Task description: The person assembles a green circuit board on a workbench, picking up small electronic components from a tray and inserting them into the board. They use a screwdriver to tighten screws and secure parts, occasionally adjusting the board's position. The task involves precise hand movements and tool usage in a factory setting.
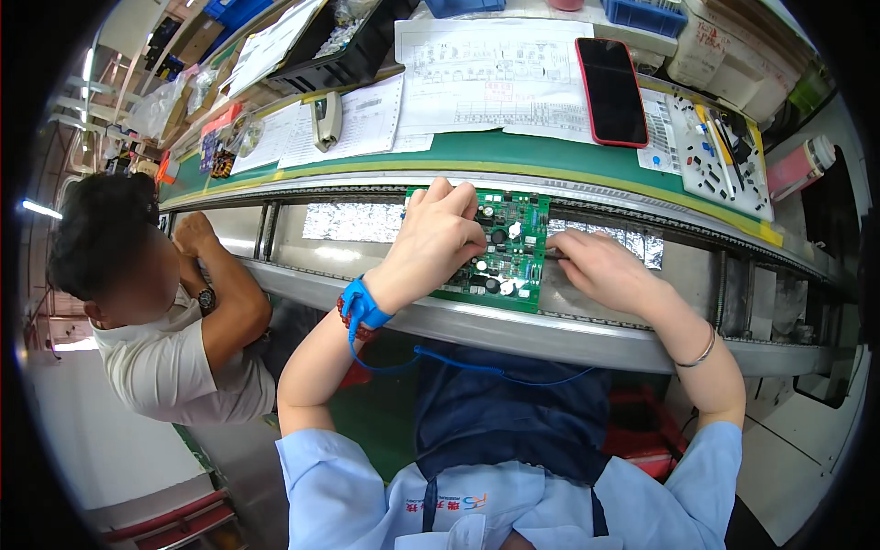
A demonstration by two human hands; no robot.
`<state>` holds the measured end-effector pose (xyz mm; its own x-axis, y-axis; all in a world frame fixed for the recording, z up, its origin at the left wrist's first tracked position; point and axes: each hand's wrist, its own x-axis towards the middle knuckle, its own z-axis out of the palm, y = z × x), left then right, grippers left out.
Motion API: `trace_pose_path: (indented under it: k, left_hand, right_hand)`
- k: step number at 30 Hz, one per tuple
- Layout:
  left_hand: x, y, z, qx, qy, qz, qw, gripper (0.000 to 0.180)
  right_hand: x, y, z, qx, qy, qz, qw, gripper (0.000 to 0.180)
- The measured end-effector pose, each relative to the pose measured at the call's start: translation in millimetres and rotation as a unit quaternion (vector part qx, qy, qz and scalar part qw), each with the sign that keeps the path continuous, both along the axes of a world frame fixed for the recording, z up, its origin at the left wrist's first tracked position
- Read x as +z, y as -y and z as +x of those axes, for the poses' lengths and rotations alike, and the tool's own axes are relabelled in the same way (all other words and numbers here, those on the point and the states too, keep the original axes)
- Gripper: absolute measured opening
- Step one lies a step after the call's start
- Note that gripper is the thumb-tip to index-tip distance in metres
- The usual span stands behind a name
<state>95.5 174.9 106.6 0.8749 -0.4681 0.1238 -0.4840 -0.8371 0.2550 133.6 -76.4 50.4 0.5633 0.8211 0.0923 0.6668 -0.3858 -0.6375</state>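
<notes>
Your left hand (438,240) lies curled over the left half of the green circuit board (513,249), fingers bent onto its parts. Your right hand (600,266) pinches the board's right edge with fingertips pressed together. That board sits across the conveyor rails (568,332), just below the green worktop's (477,148) front edge.

The board (507,247) lies on the conveyor (587,335), with the left hand (440,240) on its left half and the right hand (600,266) at its right edge. Behind, papers (490,78) and a phone (611,90) lie on the bench (513,151); a person (151,302) sits left.
</notes>
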Motion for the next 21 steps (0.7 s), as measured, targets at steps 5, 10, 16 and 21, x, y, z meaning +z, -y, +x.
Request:
trace_pose_path:
  k: [5, 10, 16, 21]
  left_hand:
    - [0, 2, 1, -0.006, 0.003, 0.019, 1.0, 0.012]
    - [1, 0, 0, -0.019, -0.004, 0.015, 1.0, 0.012]
    - [29, -7, -23, 0.031, 0.05, -0.075, 0.995, 0.016]
    - [48, 36, -76, -0.112, -0.037, -0.208, 0.971, 0.014]
  right_hand:
    - [2, 1, 0, 0.001, 0.006, -0.009, 1.0, 0.02]
    - [0, 0, 0, 0.001, 0.009, -0.008, 1.0, 0.021]
    - [1, 0, -1, 0.006, 0.024, -0.007, 1.0, 0.021]
    - [1, 4, 0, -0.004, 0.04, -0.011, 0.999, 0.021]
